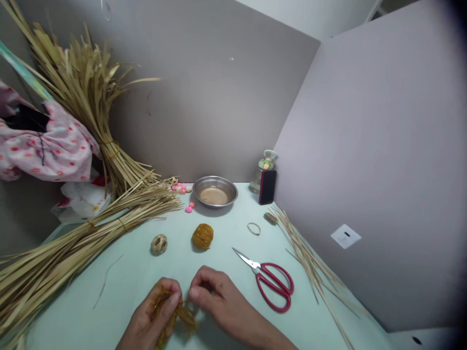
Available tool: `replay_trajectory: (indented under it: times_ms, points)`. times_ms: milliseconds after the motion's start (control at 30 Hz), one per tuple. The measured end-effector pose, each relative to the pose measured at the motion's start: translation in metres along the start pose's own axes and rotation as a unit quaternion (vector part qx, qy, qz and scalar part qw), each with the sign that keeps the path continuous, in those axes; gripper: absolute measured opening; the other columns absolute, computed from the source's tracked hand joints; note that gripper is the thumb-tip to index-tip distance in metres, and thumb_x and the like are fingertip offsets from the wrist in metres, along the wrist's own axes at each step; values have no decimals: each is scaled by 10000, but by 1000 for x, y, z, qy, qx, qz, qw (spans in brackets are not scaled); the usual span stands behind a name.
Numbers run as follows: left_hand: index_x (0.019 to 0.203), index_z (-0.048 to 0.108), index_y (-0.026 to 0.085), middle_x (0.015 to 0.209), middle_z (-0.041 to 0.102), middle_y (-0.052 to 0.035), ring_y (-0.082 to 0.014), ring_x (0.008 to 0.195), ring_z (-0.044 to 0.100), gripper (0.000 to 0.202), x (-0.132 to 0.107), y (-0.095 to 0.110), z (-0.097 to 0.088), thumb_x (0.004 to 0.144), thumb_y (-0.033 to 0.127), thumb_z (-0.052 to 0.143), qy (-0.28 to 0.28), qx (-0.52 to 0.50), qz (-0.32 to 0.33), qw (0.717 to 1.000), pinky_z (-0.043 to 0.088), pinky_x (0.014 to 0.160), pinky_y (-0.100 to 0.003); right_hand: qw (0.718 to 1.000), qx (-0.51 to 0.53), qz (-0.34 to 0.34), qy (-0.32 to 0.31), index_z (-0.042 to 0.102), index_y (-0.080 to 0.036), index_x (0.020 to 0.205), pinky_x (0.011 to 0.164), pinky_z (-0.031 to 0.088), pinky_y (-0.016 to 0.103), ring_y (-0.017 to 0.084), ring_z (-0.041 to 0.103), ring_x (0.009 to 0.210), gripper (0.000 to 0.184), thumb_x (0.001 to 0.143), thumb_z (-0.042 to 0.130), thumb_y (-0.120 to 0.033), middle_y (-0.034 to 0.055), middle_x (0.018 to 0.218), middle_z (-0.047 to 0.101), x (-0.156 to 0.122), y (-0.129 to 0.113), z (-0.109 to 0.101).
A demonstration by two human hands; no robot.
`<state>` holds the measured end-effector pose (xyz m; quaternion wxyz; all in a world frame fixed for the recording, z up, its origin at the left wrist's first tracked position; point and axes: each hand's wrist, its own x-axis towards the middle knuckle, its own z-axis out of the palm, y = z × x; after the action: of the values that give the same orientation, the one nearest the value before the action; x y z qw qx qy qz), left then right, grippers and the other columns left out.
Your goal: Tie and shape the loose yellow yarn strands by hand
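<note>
My left hand (151, 313) is closed around a tangled bunch of golden-brown fibre strands (188, 320) at the front of the table, its thumb pressing on top. Loose ends stick out toward the right. Beside it, my right hand (224, 299) is pinched, thumb against forefinger, close to those ends; whether a strand lies in the pinch is too small to tell. Beyond the hands sits a wound ball of golden-brown fibre (203, 236), with a small pale openwork woven ball (159, 244) to its left. Red-handled scissors (272, 282) lie right of my right hand, points facing away.
Bundles of dry straw strips (95, 226) cover the left side. At the back stand a metal bowl (215, 201) of liquid, a phone (267, 187) and a glass bottle (256, 180). Thin strips (304, 248) line the right edge, near a small ring (254, 228).
</note>
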<state>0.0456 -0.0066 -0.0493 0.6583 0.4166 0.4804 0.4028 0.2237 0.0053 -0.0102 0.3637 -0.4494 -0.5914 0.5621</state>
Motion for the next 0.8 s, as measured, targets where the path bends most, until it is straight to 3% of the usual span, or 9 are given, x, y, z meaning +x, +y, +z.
replay_trajectory:
  times_ms: [133, 300, 533, 800]
  points:
    - [824, 625, 245, 673, 493, 56, -128, 571, 423, 356, 0, 1, 2, 782, 596, 663, 24, 11, 14, 1000, 387, 533, -220, 1000, -9, 2, -19, 511, -160, 658, 581, 300, 232, 100, 374, 630, 418, 867, 612, -507, -39, 646, 425, -1, 1, 6]
    - [778, 598, 234, 614, 458, 68, -115, 524, 393, 330, -4, 3, 5, 828, 559, 630, 17, 30, 37, 999, 353, 502, -215, 997, 63, 31, 20, 587, -141, 740, 579, 322, 228, 98, 412, 615, 376, 782, 714, -492, -26, 658, 508, 2, 3, 7]
    - [896, 581, 258, 761, 526, 40, -136, 613, 425, 262, -5, 2, 0, 875, 518, 587, -36, 68, 23, 997, 375, 549, -233, 993, 109, 32, 42, 644, -133, 738, 576, 330, 224, 94, 433, 607, 337, 709, 794, -433, -27, 639, 538, 4, 0, 8]
    - [879, 559, 268, 742, 491, 60, -130, 632, 415, 208, -6, 4, 0, 910, 473, 561, -53, 65, 16, 996, 359, 576, -232, 994, 96, 19, 55, 644, -153, 768, 608, 362, 229, 98, 462, 619, 133, 734, 732, -247, -34, 660, 553, 2, 0, 10]
